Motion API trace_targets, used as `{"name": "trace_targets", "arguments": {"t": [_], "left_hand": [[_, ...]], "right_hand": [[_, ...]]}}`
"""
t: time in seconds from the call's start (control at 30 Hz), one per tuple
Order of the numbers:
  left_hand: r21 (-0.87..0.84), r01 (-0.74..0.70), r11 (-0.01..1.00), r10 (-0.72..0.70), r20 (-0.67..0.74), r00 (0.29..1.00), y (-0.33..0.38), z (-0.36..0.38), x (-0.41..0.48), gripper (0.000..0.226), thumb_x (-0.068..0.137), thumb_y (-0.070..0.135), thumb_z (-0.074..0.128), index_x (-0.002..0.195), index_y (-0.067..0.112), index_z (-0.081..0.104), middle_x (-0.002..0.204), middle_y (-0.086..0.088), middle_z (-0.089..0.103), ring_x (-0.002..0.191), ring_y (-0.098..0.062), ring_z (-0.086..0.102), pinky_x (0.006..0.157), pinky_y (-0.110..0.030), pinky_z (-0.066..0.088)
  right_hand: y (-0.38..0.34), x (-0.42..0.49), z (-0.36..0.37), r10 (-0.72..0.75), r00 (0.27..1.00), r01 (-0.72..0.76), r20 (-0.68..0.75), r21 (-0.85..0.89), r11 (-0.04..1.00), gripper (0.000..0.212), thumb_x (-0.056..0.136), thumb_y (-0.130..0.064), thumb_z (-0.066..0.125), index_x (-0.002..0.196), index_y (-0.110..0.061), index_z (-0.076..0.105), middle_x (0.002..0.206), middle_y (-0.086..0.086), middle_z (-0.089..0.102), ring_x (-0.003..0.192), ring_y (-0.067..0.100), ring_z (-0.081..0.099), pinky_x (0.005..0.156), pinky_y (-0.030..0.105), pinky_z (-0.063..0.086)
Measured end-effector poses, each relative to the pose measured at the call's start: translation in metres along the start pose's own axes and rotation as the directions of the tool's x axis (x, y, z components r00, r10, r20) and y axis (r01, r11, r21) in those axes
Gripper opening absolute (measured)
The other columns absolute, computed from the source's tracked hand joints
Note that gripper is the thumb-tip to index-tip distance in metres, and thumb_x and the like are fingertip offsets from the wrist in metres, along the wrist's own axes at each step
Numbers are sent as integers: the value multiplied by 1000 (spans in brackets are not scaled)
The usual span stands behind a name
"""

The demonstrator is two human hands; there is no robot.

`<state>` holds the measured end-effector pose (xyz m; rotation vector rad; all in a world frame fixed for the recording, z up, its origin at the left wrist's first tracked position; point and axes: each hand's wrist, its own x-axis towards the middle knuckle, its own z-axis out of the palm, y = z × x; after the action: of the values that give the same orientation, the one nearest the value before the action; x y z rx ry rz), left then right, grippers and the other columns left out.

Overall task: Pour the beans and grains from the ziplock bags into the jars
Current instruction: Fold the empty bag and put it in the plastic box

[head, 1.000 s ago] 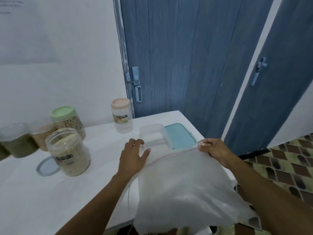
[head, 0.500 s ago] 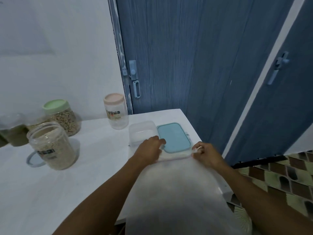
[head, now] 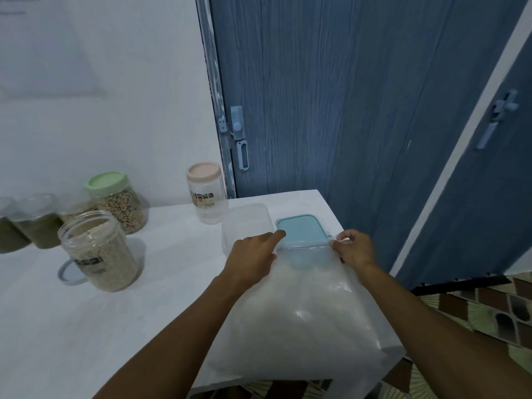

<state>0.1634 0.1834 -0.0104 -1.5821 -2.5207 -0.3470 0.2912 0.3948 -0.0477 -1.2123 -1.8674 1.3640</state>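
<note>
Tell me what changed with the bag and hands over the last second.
The bag came down and forward: its zip edge, held up before, now lies across the teal lid's near end. Both hands travelled with it; the right hand keeps pinching the right corner, the left hand stays at the left corner. The jars and clear box stayed put.

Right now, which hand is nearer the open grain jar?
Left. The left hand is on the ziplock bag, right of the open jar; the right hand pinches its other corner, farther right.
</note>
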Motion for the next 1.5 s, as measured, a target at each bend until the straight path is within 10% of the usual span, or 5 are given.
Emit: {"name": "trace_targets", "arguments": {"t": [0.57,0.77,0.93,1.1,1.5], "left_hand": [[119,-118,986,126,-63,990,10,21,-7,45,88,39,69,131,28,60,147,-8,48,134,-31,45,112,-48,34],[238,-68,969,36,134,990,16,37,-12,51,97,60,41,137,31,55,164,2,15,150,-27,4,114,-56,-13],[234,-148,961,135,67,989,12,51,-27,39,87,57,54,110,32,72,130,4,64,128,-30,54,112,-62,15],[203,-110,973,89,110,990,10,52,-22,40,87,58,52,107,32,74,116,10,71,118,-26,60,104,-59,37],[177,-109,978,91,103,990,7,52,-20,49,94,54,39,124,26,65,130,5,61,128,-27,42,101,-46,19]], "right_hand": [[-7,41,11,14,999,-21,-38,-185,982,24,90,-5,50,88,0,74,92,20,71,83,35,65,77,43,58],[-19,45,18,9,997,16,82,-299,954,14,87,-18,65,99,-12,70,107,8,66,100,27,63,85,32,51],[-21,54,31,-14,992,67,123,-432,899,37,83,-25,73,116,-11,65,119,11,65,114,29,60,92,33,49],[-26,65,49,36,996,13,82,-529,848,37,77,-22,73,110,-9,64,113,8,65,108,32,62,89,36,54],[-92,76,21,-153,985,167,-78,233,958,14,89,-4,67,102,-9,67,77,-1,64,71,13,60,77,30,54]]}}
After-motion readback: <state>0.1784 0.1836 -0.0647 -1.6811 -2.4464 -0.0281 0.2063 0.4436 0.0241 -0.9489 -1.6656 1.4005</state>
